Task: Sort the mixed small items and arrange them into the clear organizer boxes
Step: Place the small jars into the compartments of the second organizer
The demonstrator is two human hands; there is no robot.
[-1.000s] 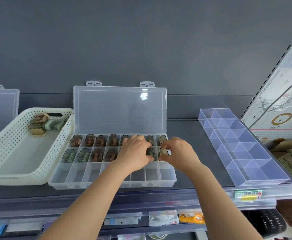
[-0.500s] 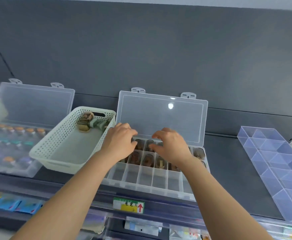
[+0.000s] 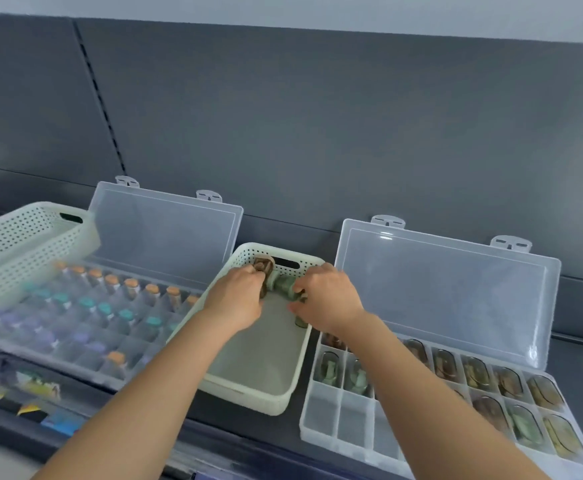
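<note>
Both my hands reach into the far end of a pale perforated basket [image 3: 284,398]. My left hand [image 3: 239,299] curls its fingers round a brown small item [image 3: 263,265]. My right hand [image 3: 328,297] grips a green small item [image 3: 284,287] at the basket's far right. To the right lies a clear organizer box [image 3: 321,415] with its lid [image 3: 445,292] raised. Several of its cells hold brown and green items, and its front left cells are bare.
On the left a second clear organizer box [image 3: 85,353], lid up, holds several small bottles with orange, teal and purple caps. Another perforated basket [image 3: 16,244] stands at the far left. A grey back panel rises behind the shelf; labels and packets sit below the front edge.
Both hands left the right organizer box and moved left into the basket, closing on items there. The view swung left, bringing the bottle box and far-left basket into sight.
</note>
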